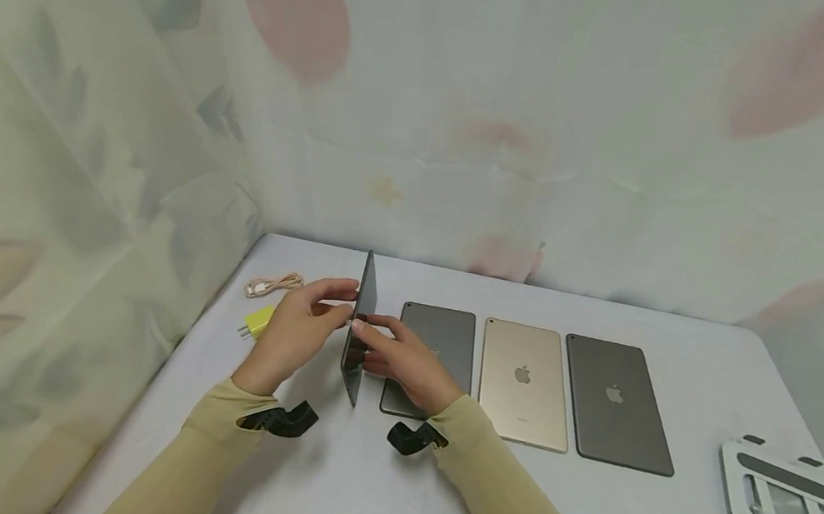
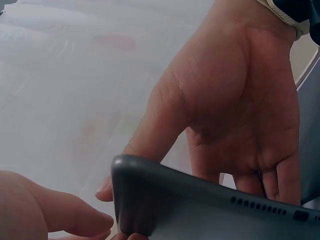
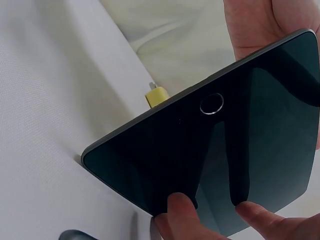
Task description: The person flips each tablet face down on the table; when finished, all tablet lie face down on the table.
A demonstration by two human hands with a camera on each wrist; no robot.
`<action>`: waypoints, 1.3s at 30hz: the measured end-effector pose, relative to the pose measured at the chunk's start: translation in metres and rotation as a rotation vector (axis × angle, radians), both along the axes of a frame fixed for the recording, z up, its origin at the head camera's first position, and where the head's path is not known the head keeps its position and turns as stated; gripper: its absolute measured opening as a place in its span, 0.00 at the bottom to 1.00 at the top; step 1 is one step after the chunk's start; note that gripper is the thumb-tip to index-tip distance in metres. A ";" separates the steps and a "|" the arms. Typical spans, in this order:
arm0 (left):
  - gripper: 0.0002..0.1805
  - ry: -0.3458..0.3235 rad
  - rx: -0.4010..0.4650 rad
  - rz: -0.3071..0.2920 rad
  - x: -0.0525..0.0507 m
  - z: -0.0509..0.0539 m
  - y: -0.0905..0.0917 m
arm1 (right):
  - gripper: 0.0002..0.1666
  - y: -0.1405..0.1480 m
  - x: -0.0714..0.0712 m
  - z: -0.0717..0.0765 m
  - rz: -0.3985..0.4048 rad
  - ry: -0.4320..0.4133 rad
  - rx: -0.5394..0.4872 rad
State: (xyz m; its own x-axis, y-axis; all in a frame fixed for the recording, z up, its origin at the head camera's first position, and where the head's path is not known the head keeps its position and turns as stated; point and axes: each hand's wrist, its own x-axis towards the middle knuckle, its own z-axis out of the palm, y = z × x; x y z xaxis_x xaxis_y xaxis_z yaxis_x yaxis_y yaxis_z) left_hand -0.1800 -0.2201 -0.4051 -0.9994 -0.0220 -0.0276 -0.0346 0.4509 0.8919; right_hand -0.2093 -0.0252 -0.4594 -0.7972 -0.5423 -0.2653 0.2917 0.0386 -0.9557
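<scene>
A dark grey tablet (image 1: 363, 319) stands tilted up off the table, held between both hands. On its left side, the left hand (image 1: 299, 329) holds it with bent fingers and thumb. From the right, the right hand (image 1: 412, 362) grips it, the thumb by its edge and fingertips on the screen side. The black screen and round home button of the tablet (image 3: 240, 135) show in the right wrist view. In the left wrist view, speaker holes and a port line the edge of the tablet (image 2: 210, 205), with the right hand (image 2: 230, 100) beyond it.
To the right lie a grey tablet (image 1: 453, 328), a gold tablet (image 1: 521, 402) and another dark grey tablet (image 1: 613, 421), backs up. A coiled cable (image 1: 273, 283) and a yellow charger plug (image 1: 258, 321) lie left. A folding stand (image 1: 789, 502) sits at the right edge.
</scene>
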 end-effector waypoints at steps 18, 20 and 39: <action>0.23 -0.029 0.025 -0.047 -0.003 -0.010 0.001 | 0.41 0.004 -0.002 0.013 -0.023 0.121 0.051; 0.22 -0.027 0.030 -0.048 -0.004 -0.012 0.001 | 0.41 0.004 -0.001 0.017 -0.031 0.170 0.064; 0.28 -0.172 0.105 -0.140 -0.008 -0.040 0.009 | 0.35 0.028 0.009 0.038 -0.143 0.308 0.151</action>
State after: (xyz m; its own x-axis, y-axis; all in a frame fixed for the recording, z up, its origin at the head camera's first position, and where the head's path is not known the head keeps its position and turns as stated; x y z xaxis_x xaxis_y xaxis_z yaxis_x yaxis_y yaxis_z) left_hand -0.1884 -0.2108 -0.4450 -0.9728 0.1282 -0.1929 -0.1341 0.3672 0.9204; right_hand -0.2002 0.0031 -0.4212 -0.9170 -0.3928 -0.0697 0.0039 0.1658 -0.9861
